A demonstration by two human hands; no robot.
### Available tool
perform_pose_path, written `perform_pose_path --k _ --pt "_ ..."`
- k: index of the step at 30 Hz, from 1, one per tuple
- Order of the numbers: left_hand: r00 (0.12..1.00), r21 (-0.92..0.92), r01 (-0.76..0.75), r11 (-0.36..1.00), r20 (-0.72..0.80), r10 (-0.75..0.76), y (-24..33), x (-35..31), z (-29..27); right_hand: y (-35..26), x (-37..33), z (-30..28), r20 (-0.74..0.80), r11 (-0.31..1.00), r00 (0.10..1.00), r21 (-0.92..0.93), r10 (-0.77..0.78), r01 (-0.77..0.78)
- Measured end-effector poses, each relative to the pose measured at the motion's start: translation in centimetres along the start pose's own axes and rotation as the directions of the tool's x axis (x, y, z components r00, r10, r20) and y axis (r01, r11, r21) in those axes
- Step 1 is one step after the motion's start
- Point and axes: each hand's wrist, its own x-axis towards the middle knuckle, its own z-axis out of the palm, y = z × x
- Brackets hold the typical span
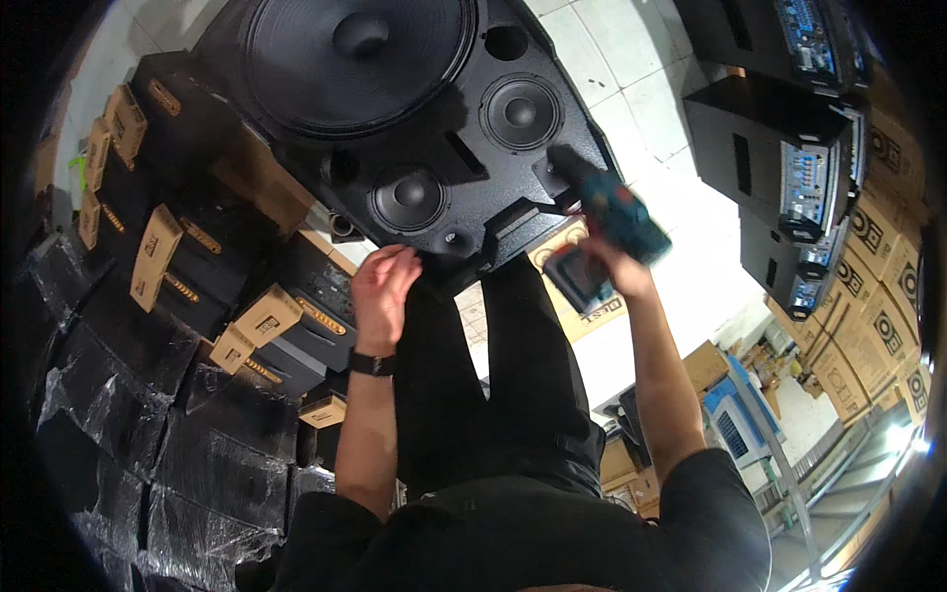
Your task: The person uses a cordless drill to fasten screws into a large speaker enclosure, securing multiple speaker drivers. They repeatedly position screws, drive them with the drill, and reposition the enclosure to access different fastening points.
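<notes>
A cordless drill point(628, 222) with a teal body and dark battery base is gripped in my right hand point(617, 264). Its blurred front end points up and left over the right side of a black speaker cabinet point(464, 192). The cabinet carries a large woofer cone point(360, 74) and two smaller round drivers, one on the right point(521, 113) and one on the left point(409, 197). By the cabinet's near left corner, my left hand point(378, 296) is raised with its fingers bunched together. Whether they pinch something small is hidden.
Cardboard-trimmed black cabinets point(202, 247) crowd the left, with film-wrapped black boxes point(212, 454) nearer. Cabinets with circuit panels point(809, 183) and stacked cartons point(868, 286) stand right. A printed carton point(602, 321) lies under the cabinet's near end.
</notes>
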Motion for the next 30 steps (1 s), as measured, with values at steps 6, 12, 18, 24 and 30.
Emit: perform_pose_path --k 6,12,18,24,30 --pt "0.983 0.000 0.098 0.995 0.157 -0.097 -1.1 0.9 7.9 -1.6 -8.5 -0.1 0.379 0.972 0.907 -0.065 -0.187 0.227" --pt "0.935 -0.002 0.165 0.986 0.319 -0.156 -1.0 0.5 8.6 -1.3 -10.4 0.1 0.379 0.981 0.907 0.014 -0.186 0.195" --pt "0.831 0.006 0.188 0.982 0.532 -0.162 -0.4 0.9 8.0 -0.2 -11.0 -1.0 0.303 0.900 0.911 -0.250 -0.278 0.358" --pt "0.811 0.063 0.229 0.971 0.539 -0.226 0.5 0.8 8.1 0.3 -11.5 -1.4 0.304 0.870 0.894 -0.269 -0.330 0.413" --pt "0.759 0.481 0.086 0.872 0.536 -0.370 4.3 1.4 7.9 -1.3 -11.5 -1.0 0.304 0.843 0.909 -0.372 -0.284 0.388"
